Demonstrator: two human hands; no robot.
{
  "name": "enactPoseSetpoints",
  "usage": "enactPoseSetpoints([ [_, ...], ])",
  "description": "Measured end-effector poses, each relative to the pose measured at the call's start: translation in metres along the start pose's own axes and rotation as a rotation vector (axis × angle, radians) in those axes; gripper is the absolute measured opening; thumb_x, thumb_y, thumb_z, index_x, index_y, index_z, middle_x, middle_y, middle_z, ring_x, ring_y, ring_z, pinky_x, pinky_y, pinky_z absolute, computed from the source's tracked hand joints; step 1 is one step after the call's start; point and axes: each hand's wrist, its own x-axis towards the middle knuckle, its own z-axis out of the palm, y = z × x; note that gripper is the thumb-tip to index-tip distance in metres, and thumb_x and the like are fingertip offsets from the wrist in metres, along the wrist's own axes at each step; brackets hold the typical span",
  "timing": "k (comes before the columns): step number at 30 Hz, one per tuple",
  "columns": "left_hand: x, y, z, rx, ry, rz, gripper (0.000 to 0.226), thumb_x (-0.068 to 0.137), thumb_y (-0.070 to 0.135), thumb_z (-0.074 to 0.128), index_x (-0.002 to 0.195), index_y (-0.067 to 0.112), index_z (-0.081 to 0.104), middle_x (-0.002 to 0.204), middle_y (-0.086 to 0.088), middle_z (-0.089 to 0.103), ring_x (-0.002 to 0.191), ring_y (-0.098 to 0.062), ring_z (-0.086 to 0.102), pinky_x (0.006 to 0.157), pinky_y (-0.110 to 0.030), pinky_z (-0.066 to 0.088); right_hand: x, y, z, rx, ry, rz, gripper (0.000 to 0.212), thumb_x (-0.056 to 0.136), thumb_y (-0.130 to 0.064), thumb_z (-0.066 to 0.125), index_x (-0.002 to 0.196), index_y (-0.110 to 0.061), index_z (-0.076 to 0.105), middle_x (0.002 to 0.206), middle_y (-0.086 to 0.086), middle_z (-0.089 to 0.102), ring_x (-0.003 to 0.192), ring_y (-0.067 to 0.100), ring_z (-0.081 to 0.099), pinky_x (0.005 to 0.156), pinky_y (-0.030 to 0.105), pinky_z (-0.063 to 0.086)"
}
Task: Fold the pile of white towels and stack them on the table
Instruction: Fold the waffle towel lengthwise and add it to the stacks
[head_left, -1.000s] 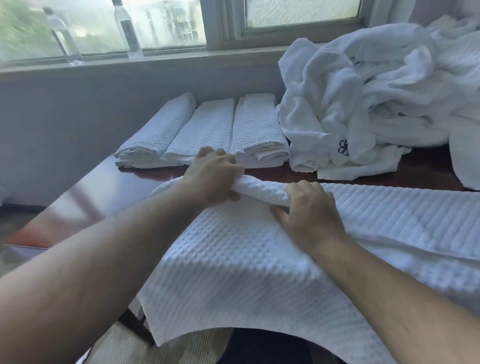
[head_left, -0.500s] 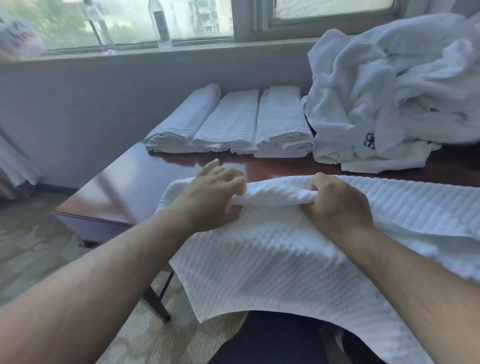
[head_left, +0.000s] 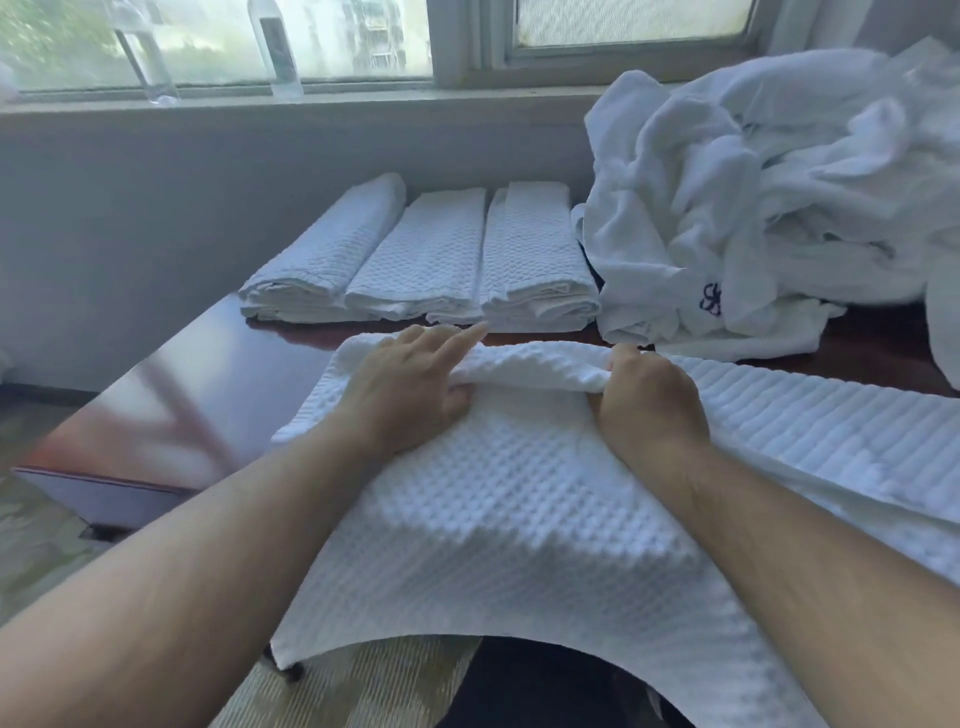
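Note:
A white waffle-weave towel (head_left: 498, 530) lies across the dark wooden table (head_left: 208, 384) and hangs over its near edge. My left hand (head_left: 410, 384) rests on the towel's far fold, thumb tucked under a raised ridge of cloth, fingers fairly straight. My right hand (head_left: 649, 400) grips the same ridge with curled fingers. Three folded towels (head_left: 431, 260) lie side by side at the back of the table. A heap of unfolded white towels (head_left: 769, 197) is piled at the back right.
A window sill (head_left: 311, 101) runs along the back wall with two clear bottles (head_left: 272, 47) on it. The table's left corner (head_left: 62, 467) juts over patterned carpet (head_left: 41, 551).
My hands have spread apart along the towel's ridge, the right one sliding rightward. The left hand's fingers have straightened out. The camera view has shifted left.

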Motion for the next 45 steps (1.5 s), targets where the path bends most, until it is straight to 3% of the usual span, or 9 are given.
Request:
enactPoseSetpoints([
  [6,0.015,-0.001,0.002,0.018,0.066,0.159,0.068,0.078,0.037,0.052,0.146,0.038,0.051,0.125,0.0,0.061,0.097,-0.03,0.066,0.072,-0.04,0.053,-0.024,0.008,-0.013,0.187,-0.045,-0.324,0.038,0.087,-0.054,0.049,0.099,-0.02,0.06,0.091,-0.003,0.057,0.087,0.02,0.051,0.079,0.037,0.043],
  [9,0.018,0.0,-0.002,0.044,0.059,0.224,0.046,0.075,0.038,0.053,0.118,0.035,0.07,0.138,-0.001,0.054,0.113,-0.028,0.059,0.089,-0.046,0.047,-0.03,0.009,-0.015,0.256,0.049,-0.455,0.024,0.094,-0.038,0.056,0.091,-0.017,0.066,0.085,-0.001,0.056,0.083,0.021,0.052,0.075,0.039,0.046],
  [14,0.03,-0.003,-0.015,0.15,-0.076,0.344,0.024,0.07,0.034,0.07,0.093,0.032,0.063,0.143,0.008,0.053,0.137,-0.017,0.046,0.114,-0.05,0.024,-0.033,0.011,-0.016,0.279,0.101,-0.547,0.008,0.092,-0.02,0.071,0.088,-0.014,0.073,0.081,0.001,0.056,0.081,0.023,0.053,0.07,0.042,0.049],
  [20,0.025,0.012,-0.027,0.391,-0.085,0.414,0.012,0.076,0.023,0.06,0.086,0.028,0.056,0.08,0.011,0.059,0.084,-0.018,0.064,0.119,-0.052,0.023,-0.035,0.009,-0.019,0.218,0.181,-0.679,0.013,0.094,-0.02,0.068,0.089,-0.011,0.075,0.074,0.004,0.06,0.069,0.027,0.058,0.059,0.038,0.048],
  [28,-0.023,0.026,-0.023,0.568,0.252,0.064,0.034,0.057,0.027,0.075,0.088,0.017,0.065,0.098,-0.008,0.057,0.101,-0.032,0.054,0.104,-0.047,0.026,-0.036,0.01,-0.018,0.104,0.297,-0.738,0.027,0.098,-0.028,0.061,0.079,-0.013,0.071,0.069,0.001,0.061,0.058,0.025,0.058,0.048,0.036,0.046],
  [33,-0.058,-0.003,-0.028,0.514,0.32,0.326,0.018,0.079,0.034,0.065,0.08,0.016,0.064,0.128,-0.005,0.063,0.136,-0.029,0.049,0.121,-0.054,0.01,-0.032,0.011,-0.017,0.073,0.375,-0.869,0.023,0.098,-0.029,0.064,0.082,-0.015,0.073,0.068,0.002,0.055,0.057,0.026,0.055,0.056,0.039,0.045],
  [36,-0.056,-0.009,-0.033,0.493,0.296,0.439,0.02,0.089,0.023,0.048,0.072,0.016,0.055,0.079,-0.002,0.062,0.096,-0.03,0.068,0.123,-0.057,0.011,-0.031,0.007,-0.016,0.064,0.288,-0.925,0.025,0.098,-0.032,0.057,0.086,-0.016,0.072,0.073,0.002,0.059,0.063,0.027,0.059,0.062,0.04,0.046],
  [39,-0.051,-0.005,-0.038,0.578,0.238,0.375,0.016,0.079,0.027,0.06,0.071,0.015,0.056,0.062,-0.002,0.046,0.073,-0.029,0.053,0.119,-0.061,0.02,-0.031,0.006,-0.017,0.06,0.246,-0.923,0.026,0.096,-0.032,0.054,0.086,-0.014,0.069,0.072,0.003,0.059,0.062,0.028,0.058,0.059,0.039,0.046],
  [45,-0.045,-0.014,-0.052,0.631,-0.064,0.277,0.041,0.083,0.054,0.057,0.089,0.017,0.073,0.115,-0.005,0.066,0.128,-0.027,0.05,0.122,-0.055,0.012,-0.033,0.006,-0.018,0.071,0.214,-0.861,0.028,0.097,-0.033,0.053,0.083,-0.012,0.066,0.07,0.003,0.059,0.062,0.028,0.057,0.059,0.039,0.047],
])
